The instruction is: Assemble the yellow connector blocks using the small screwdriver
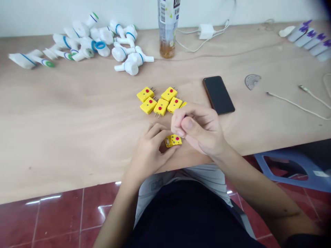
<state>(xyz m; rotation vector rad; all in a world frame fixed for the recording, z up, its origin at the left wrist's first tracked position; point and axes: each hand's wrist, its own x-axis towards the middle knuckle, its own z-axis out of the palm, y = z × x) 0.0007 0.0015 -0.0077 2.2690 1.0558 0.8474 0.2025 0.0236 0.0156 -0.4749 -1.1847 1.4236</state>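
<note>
My left hand (152, 148) is closed around a small yellow piece (173, 140) with a red dot and small metal parts, low near the table's front edge. Just above and to the right of it, my right hand (199, 129) is raised with thumb and fingers pinched together; whatever they hold is hidden. Beyond my hands lie several yellow plugs (161, 107) with red dots and metal pins. One of them is partly covered by my right hand.
A black phone (219, 94) lies right of the plugs. Farther back are a bottle (168, 31), white fittings (82, 41), a white charger (206, 31) and purple-tipped tubes (307, 38). A clear protractor (252, 81) and cables (294, 105) lie at the right.
</note>
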